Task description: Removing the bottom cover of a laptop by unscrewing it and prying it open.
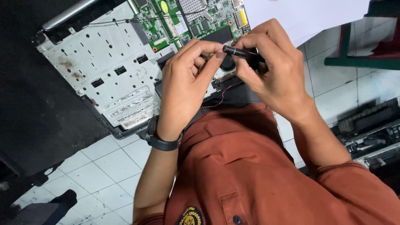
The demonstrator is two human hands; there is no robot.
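Note:
Both hands meet over an opened laptop chassis [104, 62], a silver metal frame with a green circuit board [175, 18] exposed at its top. My left hand [183, 83], a black watch [160, 139] on its wrist, pinches the near end of a short black cylindrical tool [237, 51] with thumb and forefinger. My right hand [273, 71] wraps around the tool's other end. A round dark part [228, 63] shows just under the tool. Thin red and black wires [221, 96] trail below the hands towards my rust-red shirt [250, 166].
White floor tiles [104, 166] lie under the laptop, with a dark mat [33, 104] at left. A white sheet [308, 14] lies at top right, a green frame [358, 61] beside it. A black opened device [371, 129] sits at right. A dark shape [50, 206] is at bottom left.

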